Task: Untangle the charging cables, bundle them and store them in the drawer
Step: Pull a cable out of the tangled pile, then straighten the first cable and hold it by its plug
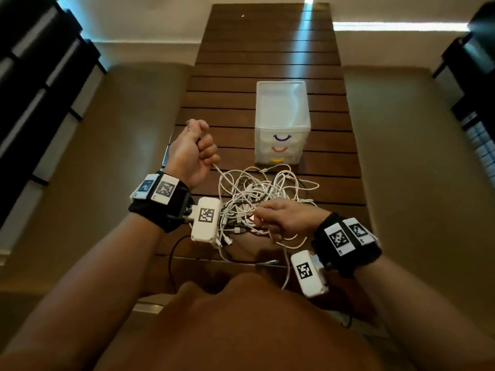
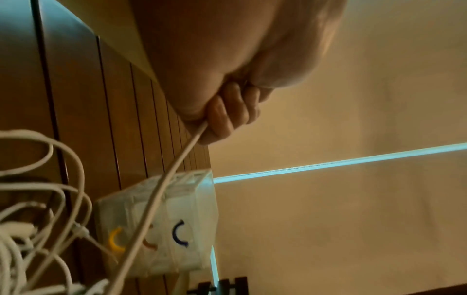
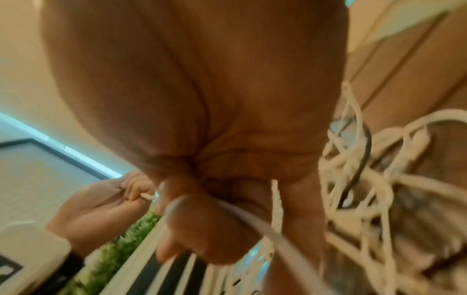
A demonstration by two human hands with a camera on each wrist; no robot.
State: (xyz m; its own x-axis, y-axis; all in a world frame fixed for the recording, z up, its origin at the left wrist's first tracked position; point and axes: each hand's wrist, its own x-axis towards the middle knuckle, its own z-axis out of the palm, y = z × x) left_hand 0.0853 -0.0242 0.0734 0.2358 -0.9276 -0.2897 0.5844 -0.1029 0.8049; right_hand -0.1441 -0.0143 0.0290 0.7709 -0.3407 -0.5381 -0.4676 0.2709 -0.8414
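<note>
A tangle of white charging cables [image 1: 257, 199] lies on the slatted wooden table [image 1: 267, 62], just in front of a small translucent drawer unit [image 1: 281, 124] with blue, red and yellow handles. My left hand [image 1: 197, 148] is raised left of the pile, fist curled round one white cable [image 2: 177, 165] that runs taut down into the tangle. My right hand [image 1: 270, 218] sits low on the near side of the pile and pinches a cable strand [image 3: 252, 219]. All drawers look closed. The cable's end inside my left fist is hidden.
A black cable [image 1: 174, 253] loops off the table's near edge on the left. Beige floor flanks the narrow table on both sides. Dark furniture stands at the far left [image 1: 32, 89] and far right [image 1: 471, 76]. The drawer unit [image 2: 161, 225] also shows in the left wrist view.
</note>
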